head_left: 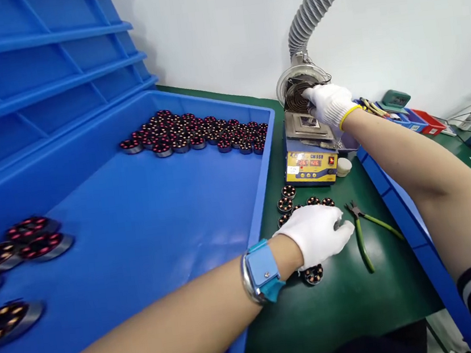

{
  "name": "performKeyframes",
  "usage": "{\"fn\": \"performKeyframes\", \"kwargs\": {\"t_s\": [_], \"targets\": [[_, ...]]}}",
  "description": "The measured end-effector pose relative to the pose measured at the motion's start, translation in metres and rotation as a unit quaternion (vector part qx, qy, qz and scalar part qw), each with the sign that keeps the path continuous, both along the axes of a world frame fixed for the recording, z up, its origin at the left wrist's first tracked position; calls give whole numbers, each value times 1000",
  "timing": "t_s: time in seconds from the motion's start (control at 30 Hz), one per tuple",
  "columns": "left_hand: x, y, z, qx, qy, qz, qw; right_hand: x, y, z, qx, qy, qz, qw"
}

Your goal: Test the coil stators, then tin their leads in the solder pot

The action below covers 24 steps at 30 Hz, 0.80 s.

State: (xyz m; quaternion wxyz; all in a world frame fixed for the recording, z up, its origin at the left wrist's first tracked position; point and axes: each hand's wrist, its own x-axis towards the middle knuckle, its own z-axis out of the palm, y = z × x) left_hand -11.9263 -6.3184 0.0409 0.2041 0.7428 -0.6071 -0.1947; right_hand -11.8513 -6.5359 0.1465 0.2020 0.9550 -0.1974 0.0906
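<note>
At least seven round parts (pixel 313 274) are lying on the green table (pixel 342 315), one just near of the left hand (pixel 317 235) and six showing just far of it. That gloved hand is curling its fingers partway, a gap showing beside the thumb; whether it is holding a part, I cannot tell. The right hand (pixel 328 102), also gloved, is reaching far, fingers bent over one yellow-fronted unit (pixel 311 167); its grip is hidden. One white jar (pixel 343 166) is standing right of the unit, and one pair of pliers (pixel 361 241) is lying open right of the left hand. A blue tub (pixel 157 209) is filling the left, holding a far heap too crowded to count and a blurred near group. One grey hose (pixel 318 9) is hanging before the white wall (pixel 209 31).
</note>
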Motion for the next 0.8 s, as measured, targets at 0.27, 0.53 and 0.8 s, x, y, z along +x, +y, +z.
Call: {"fn": "performKeyframes", "kwargs": {"t_s": [0.27, 0.53, 0.8], "targets": [[0, -1, -3, 6, 3, -9, 1000, 11, 1, -9, -25, 55, -13, 998], [2, -2, -4, -12, 24, 7, 1000, 9, -3, -12, 12, 49, -12, 999], [2, -8, -5, -144, 227, 149, 952, -24, 8, 5, 108, -106, 5, 989]]}}
